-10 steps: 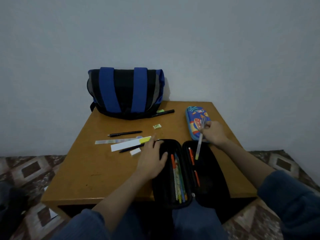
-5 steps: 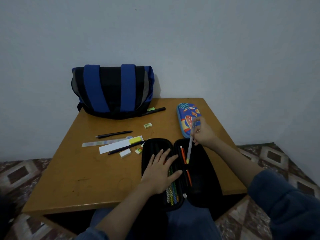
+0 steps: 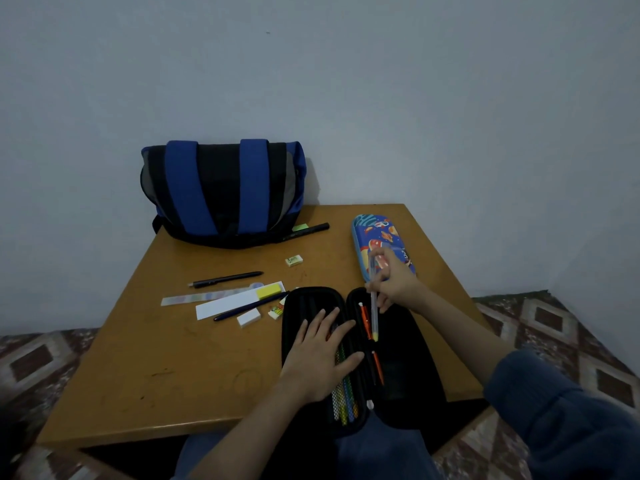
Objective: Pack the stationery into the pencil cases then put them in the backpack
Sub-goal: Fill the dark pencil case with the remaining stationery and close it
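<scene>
Your left hand (image 3: 320, 355) lies flat on the left half of the open black pencil case (image 3: 410, 372), its fingers straight and spread, holding nothing. The coloured pencils (image 3: 344, 401) run out from under your palm toward you. Your right hand (image 3: 394, 285) has its fingers curled round the upper part of a pale pen (image 3: 373, 311). The pen hangs steeply from those fingers, and its yellow tip sits low over the right half of the case, just right of your left fingertips. An orange pen (image 3: 364, 320) lies in the case just beside that tip, between your two hands. Right behind your right fingers the blue printed pencil case (image 3: 375, 237) lies closed on the table (image 3: 156, 368). To the left of your left fingers the loose stationery is spread out: a white eraser (image 3: 248, 318), a dark pen (image 3: 249, 306) lying across a white paper strip (image 3: 228, 305), a yellow block (image 3: 268, 291), a ruler (image 3: 207, 296) and a black pen (image 3: 227, 279). Beyond your left fingertips, further off, lie a small eraser (image 3: 294, 260) and a black marker (image 3: 308, 230). The backpack (image 3: 221, 192) stands against the wall at the far end, well apart from both hands.
</scene>
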Demonstrator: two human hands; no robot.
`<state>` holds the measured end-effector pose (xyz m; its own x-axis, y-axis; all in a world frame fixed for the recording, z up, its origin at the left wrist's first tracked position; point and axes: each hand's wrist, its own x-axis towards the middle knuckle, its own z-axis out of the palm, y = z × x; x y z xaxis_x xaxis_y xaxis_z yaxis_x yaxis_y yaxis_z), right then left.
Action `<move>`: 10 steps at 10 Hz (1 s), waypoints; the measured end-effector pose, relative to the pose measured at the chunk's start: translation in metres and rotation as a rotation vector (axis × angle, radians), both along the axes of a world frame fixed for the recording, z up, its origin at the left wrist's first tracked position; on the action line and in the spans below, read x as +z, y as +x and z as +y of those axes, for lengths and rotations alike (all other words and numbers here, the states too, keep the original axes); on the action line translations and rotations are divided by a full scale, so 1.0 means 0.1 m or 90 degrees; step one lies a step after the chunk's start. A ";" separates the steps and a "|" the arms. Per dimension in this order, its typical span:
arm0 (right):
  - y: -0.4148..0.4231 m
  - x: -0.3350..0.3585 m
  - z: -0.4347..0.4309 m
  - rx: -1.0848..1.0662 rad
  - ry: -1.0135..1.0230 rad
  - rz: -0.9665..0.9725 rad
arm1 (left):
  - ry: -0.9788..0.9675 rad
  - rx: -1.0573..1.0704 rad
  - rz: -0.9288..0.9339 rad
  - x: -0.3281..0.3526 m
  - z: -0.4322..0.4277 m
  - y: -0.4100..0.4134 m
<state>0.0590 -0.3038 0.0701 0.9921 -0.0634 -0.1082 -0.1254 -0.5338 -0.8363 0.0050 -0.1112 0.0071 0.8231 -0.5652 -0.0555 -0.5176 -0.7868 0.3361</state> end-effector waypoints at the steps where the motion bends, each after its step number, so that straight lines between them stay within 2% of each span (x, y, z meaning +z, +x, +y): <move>1: -0.03 -0.02 -0.03 -0.018 -0.015 -0.080 | -0.001 0.000 -0.001 0.00 0.00 0.00; 3: -0.20 0.00 -0.02 0.019 -0.045 -0.221 | 0.001 0.000 0.002 0.00 -0.01 0.00; 4: -0.27 0.01 -0.02 0.050 -0.060 -0.253 | 0.000 0.000 0.002 0.00 0.00 0.00; 5: -0.30 0.01 -0.04 0.061 -0.051 -0.231 | -0.003 -0.001 0.003 0.01 -0.01 0.00; 7: -0.19 -0.01 -0.11 -0.002 0.015 -0.107 | -0.002 0.003 0.000 0.00 -0.01 0.00; 9: -0.04 -0.15 -0.04 -0.024 -0.015 0.030 | 0.010 0.003 -0.005 0.01 -0.01 -0.01; 10: -0.04 -0.17 -0.01 -0.042 -0.019 0.035 | 0.019 0.003 -0.001 0.03 -0.02 -0.01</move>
<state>0.0551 -0.3052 0.0530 0.9783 -0.1320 -0.1595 -0.2061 -0.5472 -0.8112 0.0037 -0.1133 0.0098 0.8258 -0.5594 -0.0716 -0.5142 -0.7991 0.3116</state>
